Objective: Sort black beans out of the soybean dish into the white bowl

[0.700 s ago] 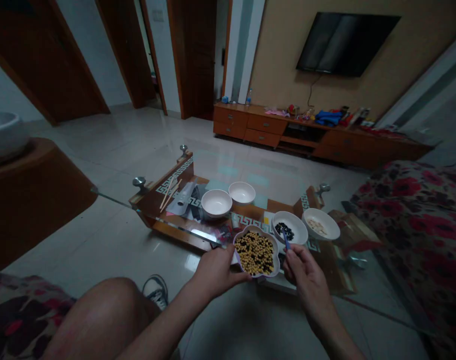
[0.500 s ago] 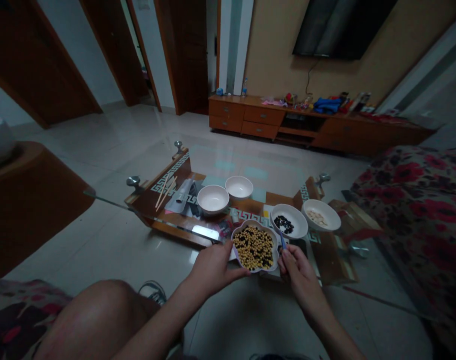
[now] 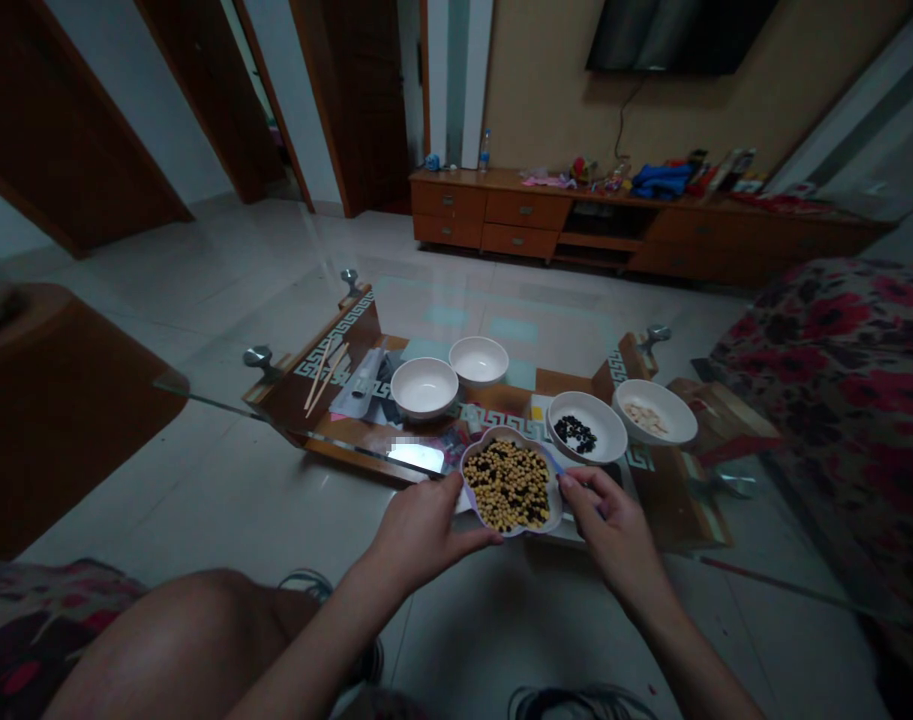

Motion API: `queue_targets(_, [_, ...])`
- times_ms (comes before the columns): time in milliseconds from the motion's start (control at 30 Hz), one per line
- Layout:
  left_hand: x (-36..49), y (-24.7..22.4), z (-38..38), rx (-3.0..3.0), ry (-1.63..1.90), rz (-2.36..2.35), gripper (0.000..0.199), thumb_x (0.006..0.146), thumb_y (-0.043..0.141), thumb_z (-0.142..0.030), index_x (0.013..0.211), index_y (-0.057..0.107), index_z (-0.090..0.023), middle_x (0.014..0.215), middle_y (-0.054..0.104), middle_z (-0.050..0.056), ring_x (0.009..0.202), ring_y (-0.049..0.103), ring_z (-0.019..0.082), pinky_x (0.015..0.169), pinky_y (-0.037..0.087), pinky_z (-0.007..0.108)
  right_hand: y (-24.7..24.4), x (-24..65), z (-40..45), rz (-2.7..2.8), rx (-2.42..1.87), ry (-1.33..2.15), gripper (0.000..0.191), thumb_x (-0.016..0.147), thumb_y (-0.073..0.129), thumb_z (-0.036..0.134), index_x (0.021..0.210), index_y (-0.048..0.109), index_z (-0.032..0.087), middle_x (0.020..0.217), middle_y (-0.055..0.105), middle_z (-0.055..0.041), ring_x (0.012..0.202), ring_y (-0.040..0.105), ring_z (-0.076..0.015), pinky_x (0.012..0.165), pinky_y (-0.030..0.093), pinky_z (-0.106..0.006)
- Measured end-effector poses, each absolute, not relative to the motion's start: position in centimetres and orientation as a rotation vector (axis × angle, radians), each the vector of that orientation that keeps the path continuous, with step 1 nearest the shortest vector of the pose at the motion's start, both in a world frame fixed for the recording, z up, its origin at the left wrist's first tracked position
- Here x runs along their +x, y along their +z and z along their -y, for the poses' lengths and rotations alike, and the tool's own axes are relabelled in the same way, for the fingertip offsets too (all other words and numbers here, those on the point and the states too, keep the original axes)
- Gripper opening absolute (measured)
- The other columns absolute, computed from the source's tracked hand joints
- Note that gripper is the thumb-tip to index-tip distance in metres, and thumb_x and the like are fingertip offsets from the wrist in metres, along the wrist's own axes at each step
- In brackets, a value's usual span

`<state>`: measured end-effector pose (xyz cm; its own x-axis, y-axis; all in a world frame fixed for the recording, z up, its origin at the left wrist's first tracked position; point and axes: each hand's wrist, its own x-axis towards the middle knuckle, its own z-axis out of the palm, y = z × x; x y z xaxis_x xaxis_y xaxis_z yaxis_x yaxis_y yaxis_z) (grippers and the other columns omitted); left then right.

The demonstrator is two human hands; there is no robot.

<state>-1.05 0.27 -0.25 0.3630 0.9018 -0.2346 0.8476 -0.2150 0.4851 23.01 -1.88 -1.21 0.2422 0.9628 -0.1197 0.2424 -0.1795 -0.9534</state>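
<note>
My left hand (image 3: 426, 530) grips the left rim of a flower-shaped bowl (image 3: 557, 508), thumb along its near edge. Yellow soybeans mixed with dark beans (image 3: 507, 485) fill this bowl. Closed at the bowl's right side, my right hand (image 3: 606, 510) pinches a slim blue tool (image 3: 559, 468) whose tip points into the bowl; its exact kind is too small to tell. Just beyond are a white bowl (image 3: 610, 440) with black beans (image 3: 576, 434) and another white bowl (image 3: 681, 425) holding pale pieces (image 3: 646, 418).
Two more white bowls (image 3: 424, 400) stand at the back of the glass table (image 3: 223, 400). Chopsticks (image 3: 325, 380) and clear plastic (image 3: 364, 385) lie left. A lit phone (image 3: 417, 456) is near the left hand. A wooden cabinet (image 3: 448, 215) runs along the far wall.
My right hand has brought the blue tool from near the black-bean bowl down and left to the flower-shaped bowl's edge. My left hand keeps its hold. The view has shifted slightly.
</note>
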Motion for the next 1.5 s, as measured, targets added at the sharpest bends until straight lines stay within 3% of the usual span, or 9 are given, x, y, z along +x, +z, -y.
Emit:
queue_targets(300, [-1.4, -1.0, -0.4, 2.097, 0.078, -1.505, 0.067, 0.080, 0.060, -0.081, 0.109, 0.062, -0.021, 0.084, 0.073, 0.008, 0.081, 0.071, 0.029, 0.065, 0.048, 0.032, -0.6, 23.6, 1.7, 1.495, -1.683, 0.748, 0.034, 0.085, 0.064, 0.055, 0.084, 0.073, 0.022, 0.077, 0.075, -0.0038, 0.069, 0.069, -0.0201, 0.062, 0.053, -0.028])
queue_targets(633, [-1.2, -1.1, -0.3, 2.055, 0.098, -1.510, 0.071, 0.077, 0.062, -0.083, 0.113, 0.062, -0.022, 0.079, 0.070, 0.005, 0.079, 0.069, 0.027, 0.064, 0.047, 0.032, -1.2, 22.7, 2.6, 1.888, -1.546, 0.474, 0.025, 0.092, 0.058, 0.038, 0.096, 0.078, 0.025, 0.090, 0.080, -0.0056, 0.072, 0.074, -0.0195, 0.067, 0.057, -0.030])
queue_targets(967, [-1.3, -1.1, -0.3, 2.040, 0.126, -1.485, 0.069, 0.078, 0.061, -0.083, 0.110, 0.063, -0.021, 0.077, 0.069, 0.005, 0.076, 0.068, 0.026, 0.064, 0.047, 0.033, -2.0, 21.8, 3.0, 2.072, -1.544, 0.174, 0.025, 0.095, 0.053, 0.032, 0.095, 0.075, 0.023, 0.078, 0.078, -0.0049, 0.062, 0.070, -0.0177, 0.059, 0.051, -0.028])
queue_targets(1500, [-1.3, -1.0, -0.3, 2.046, 0.140, -1.476, 0.069, 0.079, 0.062, -0.081, 0.113, 0.064, -0.022, 0.078, 0.070, 0.005, 0.075, 0.068, 0.026, 0.064, 0.047, 0.032, -2.5, 21.9, 2.9, 2.066, -1.646, 0.021, 0.028, 0.098, 0.050, 0.034, 0.093, 0.074, 0.022, 0.071, 0.076, -0.0028, 0.056, 0.071, -0.0185, 0.052, 0.044, -0.028])
